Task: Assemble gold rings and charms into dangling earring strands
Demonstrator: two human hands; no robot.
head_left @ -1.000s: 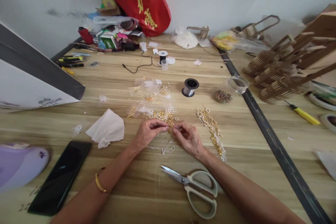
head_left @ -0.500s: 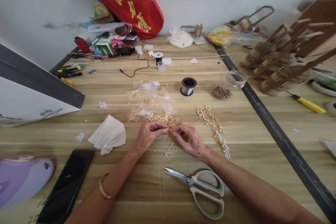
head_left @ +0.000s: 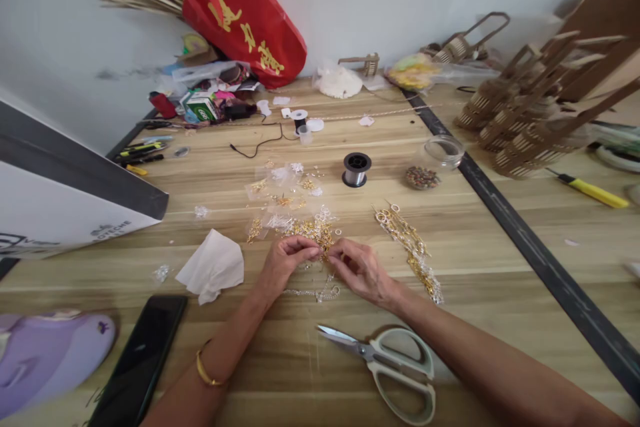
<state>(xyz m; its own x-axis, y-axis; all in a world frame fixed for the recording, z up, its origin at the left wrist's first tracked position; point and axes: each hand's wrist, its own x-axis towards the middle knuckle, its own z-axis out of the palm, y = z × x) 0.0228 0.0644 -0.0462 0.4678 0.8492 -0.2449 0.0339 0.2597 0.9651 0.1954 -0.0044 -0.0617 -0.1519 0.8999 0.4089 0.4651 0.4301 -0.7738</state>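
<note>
My left hand (head_left: 286, 263) is closed in a pinch, thumb against index finger. Facing it almost tip to tip, my right hand (head_left: 361, 269) pinches too. Whatever sits between the fingertips is too small to make out. Just below them a silver chain (head_left: 310, 293) with small rings lies on the wooden table, partly near the right fingers. Behind the fingertips spreads a pile of gold and silver jewellery findings (head_left: 313, 229). To the right lies a bundle of gold and silver chains (head_left: 413, 247). Scissors (head_left: 383, 360) with pale handles rest in front of the hands.
A wire spool (head_left: 356, 170) and a tipped clear jar (head_left: 435, 160) of beads stand beyond the hands. At left are a white cloth (head_left: 216, 267), a black phone (head_left: 143, 360) and a white box (head_left: 75, 213). Woven baskets (head_left: 520, 127) and a yellow-handled tool (head_left: 593, 190) are at right.
The camera view has tilted and shifted slightly, so the table things appear moved. Both hands stay pinched close together with only tiny finger movement.
</note>
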